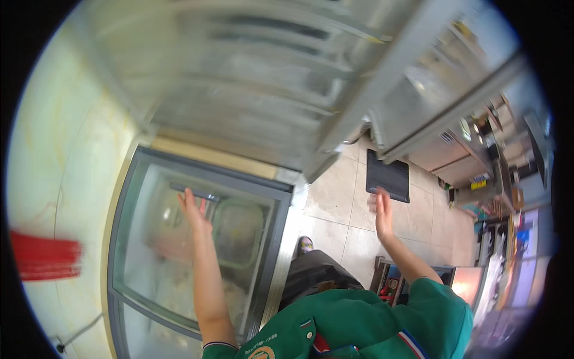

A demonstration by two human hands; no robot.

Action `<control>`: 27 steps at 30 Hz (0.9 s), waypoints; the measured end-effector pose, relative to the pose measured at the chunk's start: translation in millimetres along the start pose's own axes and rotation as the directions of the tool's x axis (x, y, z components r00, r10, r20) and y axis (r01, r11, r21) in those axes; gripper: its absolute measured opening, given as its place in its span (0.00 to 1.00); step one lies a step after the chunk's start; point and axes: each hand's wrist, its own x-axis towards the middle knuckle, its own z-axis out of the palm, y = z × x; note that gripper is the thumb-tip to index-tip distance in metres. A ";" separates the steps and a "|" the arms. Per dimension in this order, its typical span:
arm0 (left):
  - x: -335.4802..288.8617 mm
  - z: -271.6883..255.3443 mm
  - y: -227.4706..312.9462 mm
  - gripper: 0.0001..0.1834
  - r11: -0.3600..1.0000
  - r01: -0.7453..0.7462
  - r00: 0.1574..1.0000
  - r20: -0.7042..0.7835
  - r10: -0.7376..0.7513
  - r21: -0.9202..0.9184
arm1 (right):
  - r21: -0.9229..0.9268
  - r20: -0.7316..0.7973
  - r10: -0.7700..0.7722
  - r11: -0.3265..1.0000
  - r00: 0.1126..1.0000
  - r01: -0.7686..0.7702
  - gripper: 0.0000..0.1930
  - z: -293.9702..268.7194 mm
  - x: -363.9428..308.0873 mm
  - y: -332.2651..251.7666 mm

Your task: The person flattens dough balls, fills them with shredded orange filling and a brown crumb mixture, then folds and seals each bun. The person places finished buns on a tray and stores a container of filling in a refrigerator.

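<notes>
There is one glass-topped freezer (pixel 277 239) and one black mat (pixel 387 172).

Freezer (pixel 274 239) left, mat (pixel 387 176) on floor (pixel 332 206) right

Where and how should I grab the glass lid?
Probably the dark handle near the far edge of the glass lid: it's a long, narrow bar lying crosswise, so it looks easy to hook. Come from above, on the near side, where the open left hand is.
</notes>
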 end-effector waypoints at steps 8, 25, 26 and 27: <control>-80.9 51.2 -40.8 0.33 0.902 -0.298 0.954 0.140 0.267 0.312 | 0.331 -0.149 -0.618 0.705 0.772 0.628 0.30 -31.8 79.8 -75.9; -429.5 441.0 -307.1 0.24 0.544 -0.826 0.184 0.983 0.008 0.150 | 0.240 0.353 -0.100 0.971 0.930 0.013 0.23 -298.8 133.4 118.6; -443.2 474.9 -318.9 0.24 0.550 -0.834 0.102 0.991 0.082 0.040 | 0.419 0.378 -0.046 0.899 0.925 -0.127 0.23 -303.2 145.6 121.1; -453.5 505.7 -333.4 0.24 0.622 -0.782 0.100 0.991 0.086 0.025 | 0.576 0.411 -0.002 0.776 0.911 -0.258 0.24 -305.9 156.6 121.6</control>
